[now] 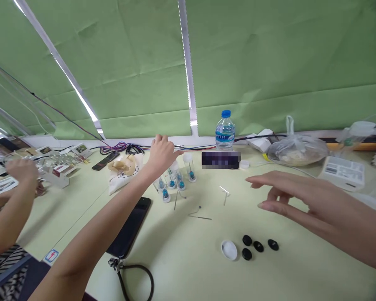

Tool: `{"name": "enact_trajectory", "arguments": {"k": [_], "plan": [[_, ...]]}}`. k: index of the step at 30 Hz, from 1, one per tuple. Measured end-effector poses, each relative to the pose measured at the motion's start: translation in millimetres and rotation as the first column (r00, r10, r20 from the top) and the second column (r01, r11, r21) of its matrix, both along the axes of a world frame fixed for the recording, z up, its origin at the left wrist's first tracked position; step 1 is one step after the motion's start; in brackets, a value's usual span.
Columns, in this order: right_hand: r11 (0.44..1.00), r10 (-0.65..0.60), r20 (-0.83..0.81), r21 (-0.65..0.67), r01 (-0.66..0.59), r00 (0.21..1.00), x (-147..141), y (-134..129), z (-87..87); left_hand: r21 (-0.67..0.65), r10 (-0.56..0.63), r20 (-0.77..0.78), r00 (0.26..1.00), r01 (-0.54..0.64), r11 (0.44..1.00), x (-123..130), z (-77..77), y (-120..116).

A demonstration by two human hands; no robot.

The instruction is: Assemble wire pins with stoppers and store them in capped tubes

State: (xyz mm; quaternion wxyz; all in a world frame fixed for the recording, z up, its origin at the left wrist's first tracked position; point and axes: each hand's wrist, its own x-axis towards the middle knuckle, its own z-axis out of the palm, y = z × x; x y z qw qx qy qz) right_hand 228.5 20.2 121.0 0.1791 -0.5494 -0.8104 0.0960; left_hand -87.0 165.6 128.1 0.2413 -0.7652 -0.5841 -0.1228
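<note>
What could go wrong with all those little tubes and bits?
The left hand is close to the thin clear tubes, so it might tip one over. The black discs and bent metal rods lie loose, so a bump could scatter them. And the loop of black cord might snag a passing arm.

Green sheets [138,54]: hanging beyond the table's far edge, lightly creased
Pale strips [187,62]: slanting or upright between the sheets, bright light showing along them
White ledge [192,141]: running along the table's far edge
Table [188,267]: smooth, pale yellow-green, a thin seam [79,219] crossing its left part
Light: soft, faint shadows on the tabletop
</note>
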Motion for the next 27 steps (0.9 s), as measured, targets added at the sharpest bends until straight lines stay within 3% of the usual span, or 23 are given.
{"name": "enact_trajectory", "arguments": {"k": [2,5,7,8,10,13,16,21,27], "plan": [[1.000,0.011,0.033,0.012,-0.011,0.999,2,4,-5.1,0.188,-0.057,0.019,0.998,0.052,0.981,2,2.1,-12],[0.999,0.043,0.052,-0.006,-0.043,0.998,5,11,-13.7,0.402,-0.261,0.027,0.965,0.229,0.887,9,-8.4,-38],[0.998,0.054,0.053,-0.016,-0.053,0.997,5,14,-18.3,0.394,-0.449,-0.019,0.893,0.419,0.818,14,-28.1,-58],[0.998,0.056,0.055,-0.010,-0.055,0.997,5,15,-19.9,0.331,-0.535,-0.051,0.843,0.519,0.788,16,-41.0,-67],[0.998,0.058,0.072,0.003,-0.058,0.996,3,16,-21.5,0.184,-0.595,-0.132,0.793,0.609,0.771,17,-68.1,-80],[0.997,0.079,0.115,-0.020,-0.077,0.990,0,16,-20.7,-0.049,-0.496,-0.247,0.832,0.501,0.864,14,-98.5,-89],[0.994,0.094,0.142,-0.074,-0.084,0.985,0,16,-18.9,-0.180,-0.414,-0.319,0.852,0.375,0.909,8,-109.1,-89],[0.992,0.077,0.141,-0.114,-0.061,0.987,4,15,-17.8,-0.183,-0.332,-0.329,0.884,0.286,0.941,6,-113.1,-85],[0.986,0.093,0.093,-0.150,-0.079,0.991,2,12,-14.4,-0.139,-0.341,-0.323,0.883,0.312,0.940,4,-113.7,-85]]}}
